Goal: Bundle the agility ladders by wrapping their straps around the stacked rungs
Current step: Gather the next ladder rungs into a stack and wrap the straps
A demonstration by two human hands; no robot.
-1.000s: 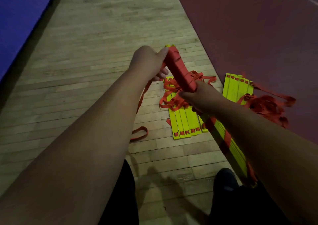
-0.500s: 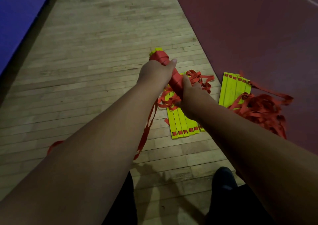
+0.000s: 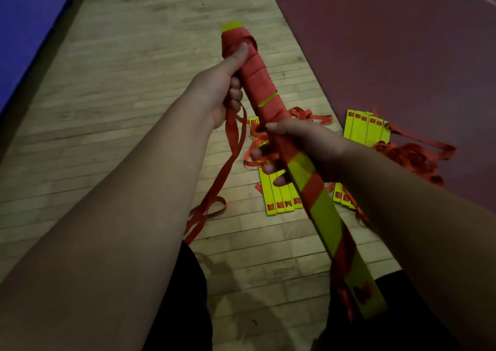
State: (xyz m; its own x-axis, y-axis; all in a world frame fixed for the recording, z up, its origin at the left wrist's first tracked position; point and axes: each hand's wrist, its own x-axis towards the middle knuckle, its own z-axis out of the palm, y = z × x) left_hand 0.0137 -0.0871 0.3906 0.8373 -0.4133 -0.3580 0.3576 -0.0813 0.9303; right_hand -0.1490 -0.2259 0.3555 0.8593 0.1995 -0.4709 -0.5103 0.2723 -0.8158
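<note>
Both hands hold one bundle of stacked rungs [image 3: 303, 168], a long yellow stack that runs from the near right, close to the person's legs, up toward the far centre of the view. The left hand [image 3: 217, 87] is closed around the far part of the bundle, with the thumb [image 3: 239, 55] lying along the red strap [image 3: 257, 79] that is wound tightly there; only a small yellow tip shows beyond the wrapping. From under this hand a loose length of strap [image 3: 230, 152] hangs down and ends in loops on the wooden floor [image 3: 120, 82], near the left leg. The right hand [image 3: 300, 146] grips the bundle at its middle, fingers curled around it from the right side. On the near half of the bundle the strap crosses the yellow only in a few slanted bands. On the floor behind the hands lies a second ladder [image 3: 279, 192], its rungs side by side with tangled red strap on them. A third ladder [image 3: 365, 130] lies further right, at the edge of the dark red mat [image 3: 389, 41], with a heap of strap [image 3: 413, 157] beside it. A blue mat [image 3: 26, 23] is at the far left.
</note>
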